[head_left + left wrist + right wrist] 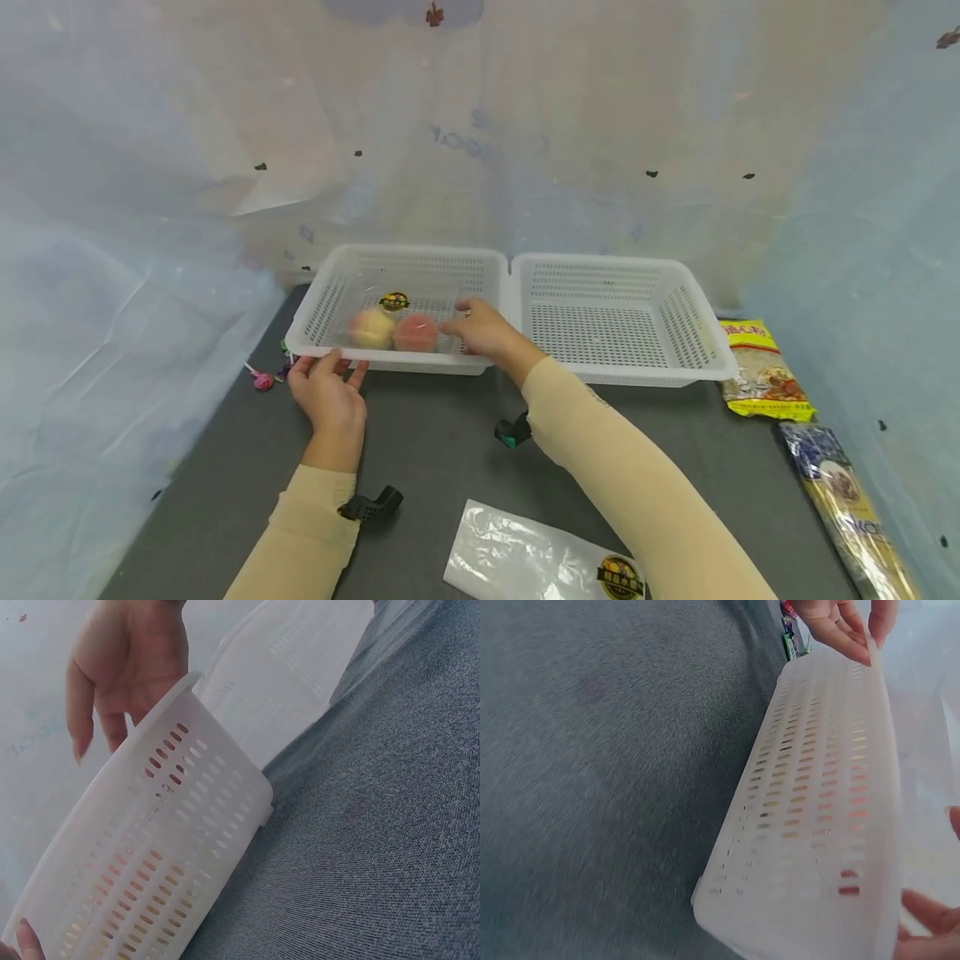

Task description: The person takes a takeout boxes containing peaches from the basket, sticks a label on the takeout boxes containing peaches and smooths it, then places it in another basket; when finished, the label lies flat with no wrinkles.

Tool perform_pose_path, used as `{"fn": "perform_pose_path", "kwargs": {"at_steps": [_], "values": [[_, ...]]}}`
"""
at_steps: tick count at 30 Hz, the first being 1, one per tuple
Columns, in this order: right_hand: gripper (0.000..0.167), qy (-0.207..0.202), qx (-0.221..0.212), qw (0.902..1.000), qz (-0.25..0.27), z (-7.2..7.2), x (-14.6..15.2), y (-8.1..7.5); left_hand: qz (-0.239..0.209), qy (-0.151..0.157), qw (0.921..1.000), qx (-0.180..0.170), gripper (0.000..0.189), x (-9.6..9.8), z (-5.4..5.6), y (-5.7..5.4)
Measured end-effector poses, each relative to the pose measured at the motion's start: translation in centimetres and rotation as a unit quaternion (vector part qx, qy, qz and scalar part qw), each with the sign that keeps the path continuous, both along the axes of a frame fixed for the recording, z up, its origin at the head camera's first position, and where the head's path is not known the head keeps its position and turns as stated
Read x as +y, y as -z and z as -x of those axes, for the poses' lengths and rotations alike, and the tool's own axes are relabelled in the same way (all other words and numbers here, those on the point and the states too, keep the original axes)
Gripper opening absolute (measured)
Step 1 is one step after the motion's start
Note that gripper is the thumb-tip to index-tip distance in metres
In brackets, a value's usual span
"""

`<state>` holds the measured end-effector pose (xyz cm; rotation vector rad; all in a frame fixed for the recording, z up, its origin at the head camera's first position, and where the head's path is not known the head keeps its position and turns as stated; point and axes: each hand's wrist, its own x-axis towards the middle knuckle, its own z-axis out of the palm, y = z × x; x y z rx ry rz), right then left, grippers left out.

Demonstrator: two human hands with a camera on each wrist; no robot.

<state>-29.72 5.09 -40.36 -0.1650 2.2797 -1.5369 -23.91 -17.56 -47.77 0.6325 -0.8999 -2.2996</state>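
A white perforated plastic basket stands at the back left. Inside it lie a yellow-pink peach and a pinker peach, both under clear plastic bearing a black and gold label. My left hand grips the front rim near its left corner; thumb and fingers pinch that edge in the right wrist view. Over the right part of the same basket, my right hand reaches in with loosely extended fingers beside the pinker peach. In the left wrist view this right hand hangs past the rim, fingers downward.
A second white basket adjoins on the right. Farther right lie a yellow food packet and a long blue-gold packet. Lollipops lie by the left corner. A flat labelled plastic bag lies in front on the dark cloth.
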Motion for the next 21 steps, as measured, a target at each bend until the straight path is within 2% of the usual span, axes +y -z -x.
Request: {"fn": "perform_pose_path", "kwargs": {"at_steps": [6, 10, 13, 17, 19, 21], "values": [[0.055, -0.052, 0.052, 0.9971, 0.019, -1.3, 2.1, -0.3, -0.001, 0.006, 1.0, -0.003, 0.035, -0.5, 0.4, 0.2], [0.047, -0.068, 0.093, 0.9929, 0.029, -2.2, 4.0, -0.1, 0.001, 0.016, 0.9999, -0.002, 0.04, -0.9, 0.7, 0.4], [0.045, -0.071, 0.127, 0.9893, 0.011, -3.0, 5.5, 0.3, 0.009, 0.032, 0.9995, 0.003, 0.042, -1.4, 0.7, 0.8], [0.046, -0.079, 0.171, 0.9818, -0.028, -4.0, 7.8, 0.5, 0.029, 0.073, 0.9968, 0.011, 0.04, -2.3, 0.3, 1.4], [0.047, -0.086, 0.194, 0.9762, -0.047, -4.6, 9.1, 0.3, 0.039, 0.108, 0.9934, 0.002, 0.034, -2.7, -0.1, 1.6], [0.049, -0.092, 0.214, 0.9702, -0.065, -5.1, 10.3, 0.2, 0.068, 0.155, 0.9852, -0.024, 0.029, -2.9, -0.8, 1.8]]}}
